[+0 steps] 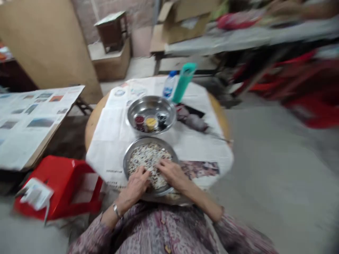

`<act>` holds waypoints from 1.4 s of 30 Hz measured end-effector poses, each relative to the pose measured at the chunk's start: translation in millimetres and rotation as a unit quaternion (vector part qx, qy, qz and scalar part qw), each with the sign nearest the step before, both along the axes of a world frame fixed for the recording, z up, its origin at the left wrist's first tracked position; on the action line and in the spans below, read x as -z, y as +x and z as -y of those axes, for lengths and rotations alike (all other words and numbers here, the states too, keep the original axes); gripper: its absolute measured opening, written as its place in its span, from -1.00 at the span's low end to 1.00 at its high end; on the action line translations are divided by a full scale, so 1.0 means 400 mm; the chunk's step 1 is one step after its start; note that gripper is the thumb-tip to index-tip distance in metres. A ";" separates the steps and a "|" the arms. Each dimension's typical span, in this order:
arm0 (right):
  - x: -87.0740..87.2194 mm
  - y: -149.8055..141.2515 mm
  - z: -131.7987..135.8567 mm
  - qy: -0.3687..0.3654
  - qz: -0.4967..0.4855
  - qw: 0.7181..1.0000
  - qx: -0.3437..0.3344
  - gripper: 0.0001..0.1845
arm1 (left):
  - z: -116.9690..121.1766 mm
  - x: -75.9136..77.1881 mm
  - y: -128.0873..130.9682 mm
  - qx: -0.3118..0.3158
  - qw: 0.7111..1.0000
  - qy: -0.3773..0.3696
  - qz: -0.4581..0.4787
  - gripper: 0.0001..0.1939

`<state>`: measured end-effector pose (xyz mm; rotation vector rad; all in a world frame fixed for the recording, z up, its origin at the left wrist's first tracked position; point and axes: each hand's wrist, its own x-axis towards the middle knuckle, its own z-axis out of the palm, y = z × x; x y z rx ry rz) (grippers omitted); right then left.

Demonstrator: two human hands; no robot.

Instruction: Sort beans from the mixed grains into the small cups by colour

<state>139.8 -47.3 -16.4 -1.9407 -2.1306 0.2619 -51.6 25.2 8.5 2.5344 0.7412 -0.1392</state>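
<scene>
A wide metal bowl (127,165) at the near side of the round table holds a layer of mixed pale and dark grains (149,155). My left hand (138,179) rests over its near left part, fingers curled down to the grains. Opposite it, my right hand (171,171) reaches in from the right with bent fingers touching the grains. Anything pinched in either hand is too small and blurred to make out. Behind stands a second metal bowl (132,114) with small cups of red (139,121), yellow (151,123) and dark (161,121) contents.
Newspaper (106,141) covers the table. A water bottle (168,86), a teal cylinder (184,83) and a dark rounded object (196,122) with a cord stand or lie beyond the bowls. A red stool (58,176) is at left. Another person's arm (312,10) shows at upper right.
</scene>
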 end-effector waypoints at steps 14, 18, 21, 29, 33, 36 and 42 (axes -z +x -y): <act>0.037 0.069 0.007 0.121 -0.037 0.987 0.094 -0.79 | -0.114 0.034 0.160 -0.048 0.986 0.135 0.083 -0.51; 0.025 0.060 -0.004 0.116 -0.041 0.987 0.107 -0.76 | -0.128 0.034 0.194 0.001 0.989 0.130 0.072 -0.37; 0.026 0.066 -0.008 0.119 -0.056 0.984 0.123 -0.75 | -0.114 0.037 0.204 0.076 0.990 0.095 0.066 -0.51; 0.021 0.077 -0.012 0.091 -0.025 0.987 0.132 -0.76 | -0.069 0.010 0.128 0.179 0.982 0.050 0.034 -0.73; 0.030 0.065 0.004 0.048 -0.022 0.994 0.095 -0.78 | -0.066 -0.001 0.084 0.193 0.980 0.047 -0.019 -0.86; 0.038 0.047 0.013 0.011 -0.047 0.998 0.047 -0.80 | -0.081 0.004 0.069 0.136 0.990 0.045 -0.010 -0.80; 0.019 0.025 0.000 -0.018 -0.100 0.995 -0.004 -0.80 | -0.096 0.022 0.081 -0.004 0.996 0.068 0.050 -0.83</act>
